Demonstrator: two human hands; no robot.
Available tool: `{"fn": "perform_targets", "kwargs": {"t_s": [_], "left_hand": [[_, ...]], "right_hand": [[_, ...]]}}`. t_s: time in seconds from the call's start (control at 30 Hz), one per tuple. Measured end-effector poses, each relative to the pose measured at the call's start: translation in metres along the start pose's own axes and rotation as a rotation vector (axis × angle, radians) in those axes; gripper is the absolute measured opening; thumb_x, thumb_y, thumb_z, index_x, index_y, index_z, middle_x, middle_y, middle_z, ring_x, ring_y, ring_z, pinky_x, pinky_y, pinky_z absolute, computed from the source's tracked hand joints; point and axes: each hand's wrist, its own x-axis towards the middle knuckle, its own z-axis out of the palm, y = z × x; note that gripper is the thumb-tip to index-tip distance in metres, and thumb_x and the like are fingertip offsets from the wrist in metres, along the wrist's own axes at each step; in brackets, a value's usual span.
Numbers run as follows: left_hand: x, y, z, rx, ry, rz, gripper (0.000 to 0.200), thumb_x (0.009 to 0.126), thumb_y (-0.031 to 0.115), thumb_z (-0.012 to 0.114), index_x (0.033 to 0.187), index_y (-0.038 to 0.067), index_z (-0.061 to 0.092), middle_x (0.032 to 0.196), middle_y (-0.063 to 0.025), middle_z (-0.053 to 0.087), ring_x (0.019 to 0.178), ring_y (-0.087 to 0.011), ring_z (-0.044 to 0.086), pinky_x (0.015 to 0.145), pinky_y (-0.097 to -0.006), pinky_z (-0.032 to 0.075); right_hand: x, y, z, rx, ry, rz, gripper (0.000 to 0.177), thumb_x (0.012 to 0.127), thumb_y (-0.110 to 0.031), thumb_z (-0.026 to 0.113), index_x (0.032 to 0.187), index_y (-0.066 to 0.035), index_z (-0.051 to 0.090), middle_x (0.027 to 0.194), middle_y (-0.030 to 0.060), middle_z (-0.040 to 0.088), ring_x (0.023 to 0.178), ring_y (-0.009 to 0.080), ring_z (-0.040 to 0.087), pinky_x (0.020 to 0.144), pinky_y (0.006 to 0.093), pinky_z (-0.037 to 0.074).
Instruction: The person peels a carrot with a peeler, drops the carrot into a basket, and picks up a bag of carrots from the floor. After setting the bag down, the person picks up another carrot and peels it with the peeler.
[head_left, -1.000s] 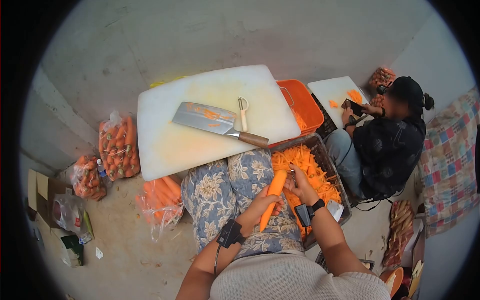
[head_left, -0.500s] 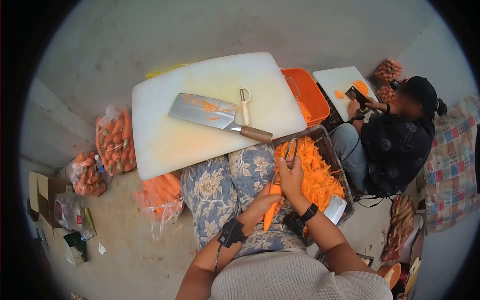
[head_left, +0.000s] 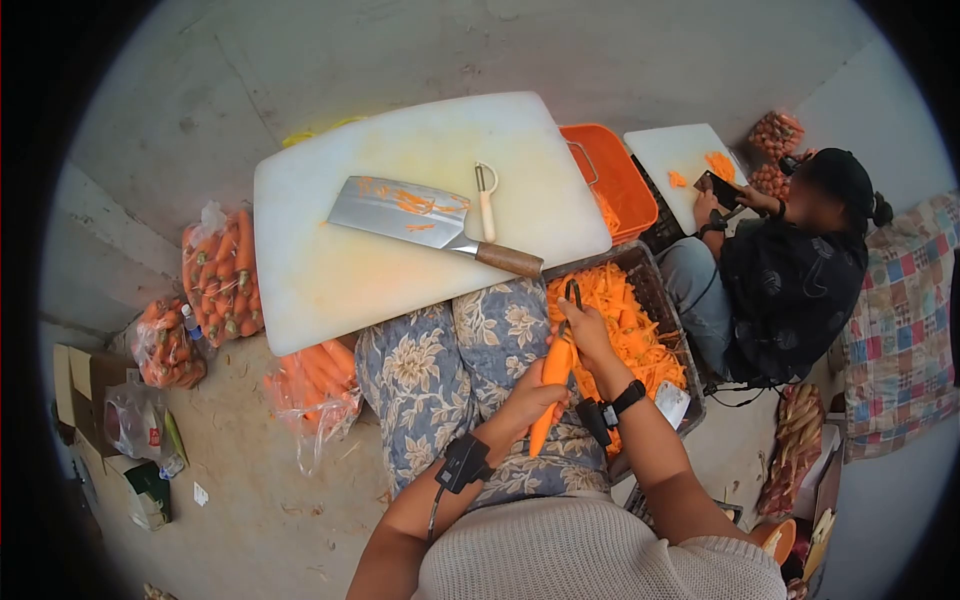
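Observation:
My left hand [head_left: 534,398] is closed round a carrot [head_left: 557,364], which slants across my lap with its tip toward me. Just beyond it, my right hand [head_left: 590,338] grips a peeler [head_left: 573,291] whose metal loop sticks out above the fingers; its blade end lies close to the carrot's upper part, and whether it touches cannot be made out. Beneath the right hand stands a dark crate [head_left: 697,408] heaped with orange carrot peelings [head_left: 640,345]. A cleaver [head_left: 400,212] with carrot shreds on its blade and a white-handled peeler [head_left: 487,205] rest on the large white cutting board [head_left: 330,285].
Bags of carrots [head_left: 225,275] stand left, with another bag [head_left: 315,385] beside my knee. An orange tub [head_left: 640,200] sits behind the crate. To the right, another person [head_left: 795,270] holds a dark blade over a smaller board [head_left: 665,150]. Cardboard boxes [head_left: 85,395] are far left.
The peeler and my right hand have turned and shifted slightly, and more of the carrot's upper end now shows. My left hand keeps its hold. The whole view has shifted a little.

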Motion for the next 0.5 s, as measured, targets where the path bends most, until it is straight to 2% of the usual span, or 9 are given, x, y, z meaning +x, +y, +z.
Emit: {"fn": "perform_targets", "kwargs": {"t_s": [0.2, 0.33, 0.4, 0.5], "left_hand": [[-0.001, -0.003, 0.002, 0.092, -0.005, 0.008, 0.049, 0.075, 0.006, 0.054, 0.119, 0.001, 0.032, 0.073, -0.0067, 0.051, 0.051, -0.0112, 0.05, 0.045, -0.0237, 0.043], [-0.001, -0.004, 0.003, 0.133, -0.016, 0.032, 0.051, 0.073, 0.005, 0.054, 0.119, 0.001, 0.032, 0.073, -0.0064, 0.051, 0.05, -0.0104, 0.049, 0.043, -0.0231, 0.042], [-0.001, -0.003, 0.003, 0.141, -0.017, 0.054, 0.048, 0.074, 0.006, 0.053, 0.117, -0.001, 0.033, 0.071, -0.0059, 0.051, 0.05, -0.0103, 0.049, 0.043, -0.0232, 0.042], [-0.001, -0.004, 0.004, 0.157, -0.017, 0.062, 0.047, 0.074, 0.005, 0.053, 0.116, -0.001, 0.033, 0.07, -0.0057, 0.05, 0.049, -0.0099, 0.049, 0.042, -0.0227, 0.042]], "right_hand": [[-0.001, -0.007, -0.007, -0.073, -0.096, 0.187, 0.03, 0.082, -0.027, 0.063, 0.083, 0.001, 0.053, 0.065, 0.0092, 0.056, 0.053, 0.0209, 0.06, 0.047, 0.0302, 0.05], [0.003, -0.008, -0.012, -0.108, -0.14, 0.197, 0.027, 0.081, -0.026, 0.064, 0.079, -0.001, 0.054, 0.065, 0.0072, 0.056, 0.055, 0.0196, 0.06, 0.048, 0.029, 0.05], [0.005, -0.006, -0.014, -0.145, -0.186, 0.231, 0.026, 0.084, -0.032, 0.061, 0.084, -0.006, 0.056, 0.068, 0.0016, 0.055, 0.058, 0.0134, 0.06, 0.051, 0.0254, 0.05], [0.007, -0.002, -0.018, -0.122, -0.204, 0.252, 0.024, 0.084, -0.032, 0.061, 0.082, -0.008, 0.056, 0.067, 0.0, 0.053, 0.058, 0.0121, 0.059, 0.051, 0.0237, 0.05]]}}
